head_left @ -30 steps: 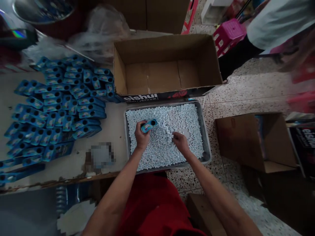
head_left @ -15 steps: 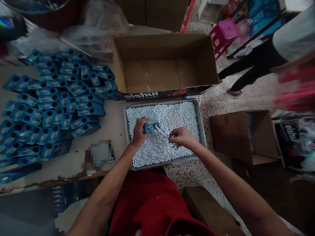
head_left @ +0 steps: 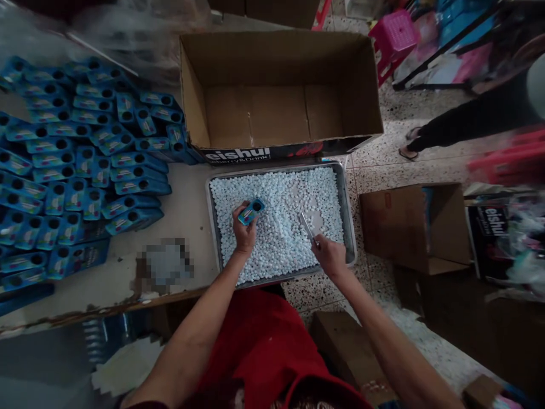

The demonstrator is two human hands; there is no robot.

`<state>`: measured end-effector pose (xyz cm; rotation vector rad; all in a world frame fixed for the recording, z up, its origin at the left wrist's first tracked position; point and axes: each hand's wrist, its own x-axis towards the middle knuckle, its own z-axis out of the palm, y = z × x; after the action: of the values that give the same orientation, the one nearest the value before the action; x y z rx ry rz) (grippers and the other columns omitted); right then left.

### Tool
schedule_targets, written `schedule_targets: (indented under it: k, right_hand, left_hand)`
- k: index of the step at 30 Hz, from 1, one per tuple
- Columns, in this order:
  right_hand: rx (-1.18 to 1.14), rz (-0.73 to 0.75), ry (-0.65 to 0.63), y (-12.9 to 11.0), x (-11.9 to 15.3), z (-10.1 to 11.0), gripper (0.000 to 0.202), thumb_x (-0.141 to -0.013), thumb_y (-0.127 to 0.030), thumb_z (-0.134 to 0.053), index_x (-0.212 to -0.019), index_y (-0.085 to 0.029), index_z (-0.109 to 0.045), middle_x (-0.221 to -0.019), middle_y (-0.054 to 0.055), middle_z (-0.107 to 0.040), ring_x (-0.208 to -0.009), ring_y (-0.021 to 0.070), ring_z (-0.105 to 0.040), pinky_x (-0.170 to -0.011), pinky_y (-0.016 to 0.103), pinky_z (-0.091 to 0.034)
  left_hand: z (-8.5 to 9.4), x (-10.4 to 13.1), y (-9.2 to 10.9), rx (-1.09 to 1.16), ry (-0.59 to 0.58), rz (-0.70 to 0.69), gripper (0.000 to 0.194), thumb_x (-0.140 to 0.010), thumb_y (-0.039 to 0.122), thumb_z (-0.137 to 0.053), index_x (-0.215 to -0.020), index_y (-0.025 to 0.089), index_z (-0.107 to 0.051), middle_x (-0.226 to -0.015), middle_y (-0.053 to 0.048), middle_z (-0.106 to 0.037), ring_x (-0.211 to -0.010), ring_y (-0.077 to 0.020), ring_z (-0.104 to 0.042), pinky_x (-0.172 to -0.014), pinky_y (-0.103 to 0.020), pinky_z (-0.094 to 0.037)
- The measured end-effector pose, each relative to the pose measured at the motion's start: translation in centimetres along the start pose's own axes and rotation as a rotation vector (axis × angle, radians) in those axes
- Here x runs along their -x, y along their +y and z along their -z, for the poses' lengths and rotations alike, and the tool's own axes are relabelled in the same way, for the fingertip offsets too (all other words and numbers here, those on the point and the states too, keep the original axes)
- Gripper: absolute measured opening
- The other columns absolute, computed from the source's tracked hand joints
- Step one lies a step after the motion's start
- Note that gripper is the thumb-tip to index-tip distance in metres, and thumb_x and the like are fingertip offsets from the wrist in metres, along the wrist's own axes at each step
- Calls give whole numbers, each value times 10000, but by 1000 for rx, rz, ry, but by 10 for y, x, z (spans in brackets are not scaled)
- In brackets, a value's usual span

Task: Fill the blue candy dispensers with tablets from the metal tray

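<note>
My left hand (head_left: pixel 243 232) is wrapped round a small blue box (head_left: pixel 251 212), whose top, with a round dark hole, faces up. It is held above the left half of a metal tray (head_left: pixel 351 241). Small white-blue pellets (head_left: pixel 272 250) fill the tray in a loose layer, thinner at the right, where the bottom shows through. Over that thin patch, my right hand (head_left: pixel 331 255) is closed on the near end of a narrow silver metal scoop (head_left: pixel 307 225). The scoop's far end points forward and left, apart from the box; its exact shape is blurred.
Many similar blue boxes (head_left: pixel 89 162) stand packed on the table (head_left: pixel 187 210) at left. A large open carton (head_left: pixel 276 113) lies beyond the tray. Another carton (head_left: pixel 413 227) is at right on the speckled floor, and a person (head_left: pixel 472 113) stands farther off.
The scoop's end was at the blue box's hole; now it is away to the right, over the pellets. The left hand has tilted the box. The view has shifted slightly.
</note>
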<state>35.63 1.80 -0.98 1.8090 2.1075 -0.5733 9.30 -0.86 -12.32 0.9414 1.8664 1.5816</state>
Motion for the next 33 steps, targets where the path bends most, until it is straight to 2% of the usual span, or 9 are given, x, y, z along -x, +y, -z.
schedule_targets:
  k: [4, 7, 10, 14, 18, 21, 25, 29, 33]
  right_hand:
    - [148, 58, -14, -17, -8, -51, 268, -971, -145, -434, -1033, -174, -694, -945, 129, -739, -779, 183, -644, -645, 279, -369]
    - [55, 18, -52, -38, -26, -62, 292, -935, -143, -466, -1132, -180, -679, -942, 123, -738, -830, 207, -656, -701, 279, -404]
    - [-196, -49, -25, -40, -42, -63, 398, -855, -175, -504, -1211, -175, -681, -904, 93, -740, -822, 226, -654, -720, 282, -422]
    - [-665, -23, 5, -19, -38, -54, 397, -749, -244, -527, -1077, -150, -729, -749, 21, -685, -708, 191, -598, -663, 258, -432]
    - [-980, 33, -67, -8, -20, -21, 393, -685, -315, -611, -1013, -141, -739, -719, -6, -655, -646, 163, -563, -619, 256, -436]
    - [-942, 72, -173, -14, -16, 14, 372, -670, -288, -647, -1000, -155, -756, -659, -23, -634, -604, 153, -556, -575, 247, -420]
    - [-851, 115, -326, -30, -24, 51, 212, -676, -256, -655, -842, -170, -755, -589, -28, -618, -523, 130, -549, -496, 227, -389]
    - [-819, 137, -460, -45, -29, 75, 149, -694, -307, -723, -731, -163, -721, -509, -22, -581, -439, 113, -525, -437, 228, -372]
    - [-784, 92, -537, -58, -31, 96, 192, -697, -348, -786, -749, -165, -761, -485, -4, -587, -422, 107, -503, -437, 242, -400]
  left_hand:
    - [-43, 24, 1, 18, 33, -10, 409, -913, 420, -657, -1244, 254, -483, -1312, -117, -591, -1231, -246, -606, -1101, -449, -463]
    - [-76, 34, 11, 27, 1, 18, 387, -929, 428, -637, -1229, 239, -481, -1275, -122, -597, -1194, -244, -617, -1078, -436, -475]
    - [-90, 31, 23, 52, -39, 65, 391, -924, 429, -648, -1224, 239, -484, -1214, -103, -620, -1123, -237, -643, -1030, -419, -502]
    - [-61, 7, 38, 47, -70, -33, 347, -876, 319, -707, -1173, 256, -539, -1226, -75, -635, -1190, -238, -626, -1081, -422, -482]
    - [-20, -21, 46, -46, -145, -152, 291, -848, 196, -673, -1117, 250, -575, -1240, -73, -653, -1268, -252, -601, -1129, -447, -452]
    - [-5, -32, 47, -100, -212, -206, 281, -828, 153, -647, -1091, 233, -591, -1202, -81, -665, -1235, -262, -621, -1115, -449, -462]
    - [0, -33, 47, -140, -262, -248, 362, -778, 62, -568, -1092, 238, -596, -1202, -81, -668, -1294, -264, -585, -1154, -467, -426]
    - [7, -30, 46, -129, -305, -238, 491, -661, -5, -536, -1070, 256, -616, -1191, -63, -681, -1314, -276, -565, -1229, -541, -320]
    - [10, -27, 41, -112, -358, -261, 547, -624, -40, -515, -1064, 265, -627, -1189, -57, -683, -1297, -275, -569, -1243, -565, -280]
